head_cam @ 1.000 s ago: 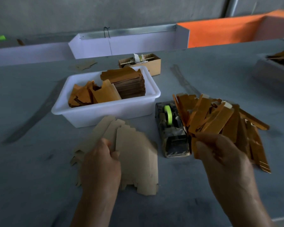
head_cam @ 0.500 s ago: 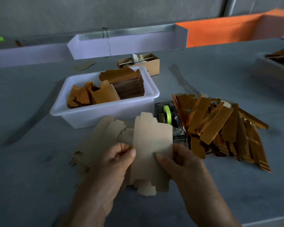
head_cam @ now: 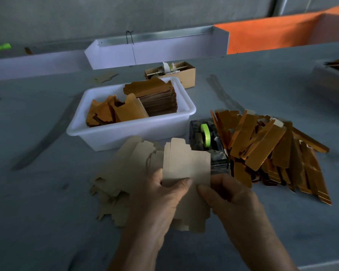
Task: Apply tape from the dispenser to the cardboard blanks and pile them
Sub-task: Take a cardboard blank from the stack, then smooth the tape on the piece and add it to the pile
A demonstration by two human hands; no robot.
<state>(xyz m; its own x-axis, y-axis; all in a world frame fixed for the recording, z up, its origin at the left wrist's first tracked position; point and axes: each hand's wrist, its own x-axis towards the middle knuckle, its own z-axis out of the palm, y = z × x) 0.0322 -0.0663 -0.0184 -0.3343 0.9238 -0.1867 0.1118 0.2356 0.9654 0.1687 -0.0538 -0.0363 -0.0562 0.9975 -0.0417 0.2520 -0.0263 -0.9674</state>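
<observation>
Both hands are now gripping one cardboard blank (head_cam: pixel 186 173), where a second ago the left hand (head_cam: pixel 160 200) was resting alone on the loose heap and the right hand (head_cam: pixel 229 198) was away at the taped pile. The left hand is pinching the blank's near left part, thumb lying across its face and fingers curled behind; the right hand is pinching the near right part, thumb on the face, other fingers hidden behind the card. The blank is being held plain side up, its far right edge just meeting the front of the tape dispenser (head_cam: pixel 207 145), so by this reading it is being lined up for a strip of tape, none yet applied. Left of the dispenser, under the hands, the heap of plain blanks (head_cam: pixel 123 173) is waiting untaped. Right of the dispenser, the taped pile (head_cam: pixel 272 151) of gold-faced pieces is lying fanned on the grey table (head_cam: pixel 47 212). Behind the dispenser to its left, a white tub (head_cam: pixel 129 133) is holding more gold-faced card, some of it stacked. Farther behind the dispenser, a small brown box (head_cam: pixel 186 75) is sitting just beyond the tub.
</observation>
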